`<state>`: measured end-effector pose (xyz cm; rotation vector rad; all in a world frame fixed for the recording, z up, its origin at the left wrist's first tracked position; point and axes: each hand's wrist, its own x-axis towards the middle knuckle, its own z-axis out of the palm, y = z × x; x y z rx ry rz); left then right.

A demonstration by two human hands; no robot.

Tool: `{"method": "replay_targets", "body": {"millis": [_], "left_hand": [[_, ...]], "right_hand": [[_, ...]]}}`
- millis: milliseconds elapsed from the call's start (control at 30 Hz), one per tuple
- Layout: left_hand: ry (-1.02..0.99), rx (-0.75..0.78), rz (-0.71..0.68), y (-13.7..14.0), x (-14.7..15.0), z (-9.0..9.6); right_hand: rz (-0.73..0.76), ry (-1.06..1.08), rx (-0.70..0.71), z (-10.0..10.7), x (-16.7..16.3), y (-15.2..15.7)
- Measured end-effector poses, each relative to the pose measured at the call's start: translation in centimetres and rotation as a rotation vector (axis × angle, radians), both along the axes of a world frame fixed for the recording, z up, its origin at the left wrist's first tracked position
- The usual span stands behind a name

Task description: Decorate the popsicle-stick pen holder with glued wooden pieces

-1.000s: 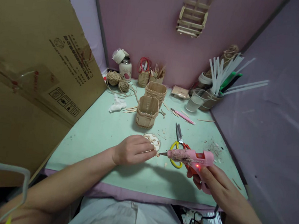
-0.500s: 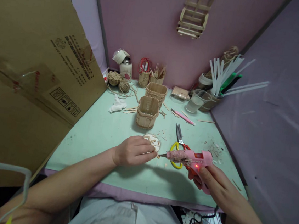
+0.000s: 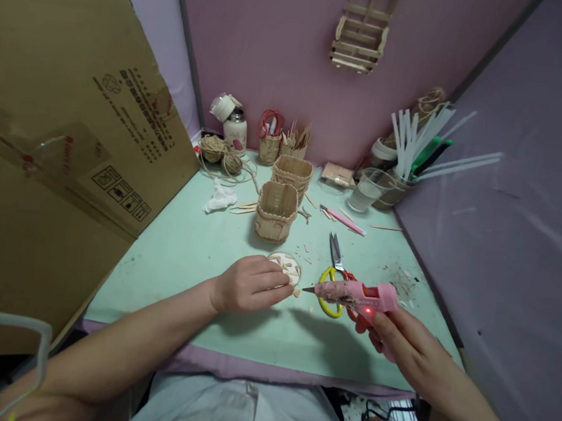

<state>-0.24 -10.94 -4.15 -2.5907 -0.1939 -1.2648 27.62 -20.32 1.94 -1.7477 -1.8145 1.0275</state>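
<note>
My right hand (image 3: 393,333) is wrapped round the handle of a pink hot glue gun (image 3: 355,297), whose red light glows. Its nozzle points left, just short of a small tan wood piece (image 3: 296,293). That piece sits at the fingertips of my left hand (image 3: 253,284), which is closed in a pinch over the table. Partly behind those fingers lies a round clear dish (image 3: 297,266) with several small wood pieces in it. Scissors (image 3: 337,256) with yellow and red handles lie under the glue gun.
Two woven-edged wooden baskets (image 3: 274,226) stand mid-table. Behind are twine balls (image 3: 213,148), a flask (image 3: 236,132) and stick holders (image 3: 294,150). At right are a clear plastic cup (image 3: 363,196), white glue sticks (image 3: 409,140) and a pink pen-like tool (image 3: 345,221). A cardboard box (image 3: 61,147) walls the left.
The glue gun's nozzle has drawn slightly right, away from the small wood piece. My left hand stays nearly still, and the view has shifted a little.
</note>
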Motion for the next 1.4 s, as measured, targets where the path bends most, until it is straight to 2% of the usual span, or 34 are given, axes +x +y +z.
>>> {"method": "replay_targets", "body": {"millis": [133, 233, 300, 333, 433, 500, 600, 667, 767, 867, 967, 1067, 1200, 1300, 1400], "left_hand": [[-0.041, -0.054, 0.001, 0.0, -0.1, 0.0], [-0.177, -0.228, 0.03, -0.1, 0.0, 0.0], [-0.333, -0.406, 0.081, -0.1, 0.2, 0.1], [-0.414, -0.506, 0.118, -0.2, 0.3, 0.2], [-0.612, -0.846, 0.239, -0.2, 0.6, 0.5], [-0.705, -1.087, 0.274, -0.1, 0.7, 0.5], [-0.848, -1.384, 0.303, 0.1, 0.9, -0.2], [-0.955, -1.529, 0.333, 0.2, 1.0, -0.9], [-1.073, -1.673, 0.332, 0.4, 0.9, -1.7], [-1.119, -1.737, 0.33, 0.6, 0.9, -1.8], [-1.134, -1.748, 0.339, 0.7, 0.8, -1.7], [-1.147, -1.747, 0.321, 0.7, 0.8, -1.6], [-1.141, -1.768, 0.3, 0.7, 0.7, -1.5], [-1.143, -1.779, 0.293, 0.8, 0.7, -1.6], [-1.148, -1.786, 0.282, 0.8, 0.6, -1.8]], "right_hand": [[-0.038, -0.054, 0.102, -0.1, 0.4, 0.1], [-0.089, -0.132, 0.251, -1.4, 1.4, 1.0], [-0.203, -0.276, 0.377, -3.1, 2.5, 1.9], [-0.259, -0.386, 0.396, -4.2, 3.1, 2.3], [-0.327, -0.714, 0.369, -7.5, 4.5, 3.3], [-0.333, -0.833, 0.393, -9.2, 4.8, 3.5], [-0.322, -0.875, 0.389, -10.1, 4.6, 3.1], [-0.365, -0.881, 0.368, -9.5, 4.3, 2.7], [-0.402, -0.786, 0.439, -7.1, 3.2, 2.9], [-0.185, -0.424, 0.59, -4.2, 0.8, 4.8], [0.105, -0.018, 0.517, -2.3, -2.6, 8.6], [0.189, 0.237, 0.407, -1.6, -5.7, 13.1], [0.338, 0.249, 0.361, -1.5, -8.0, 17.5], [0.421, 0.216, 0.335, -1.7, -8.8, 18.8], [0.423, 0.271, 0.299, -2.0, -9.1, 19.2]]}}
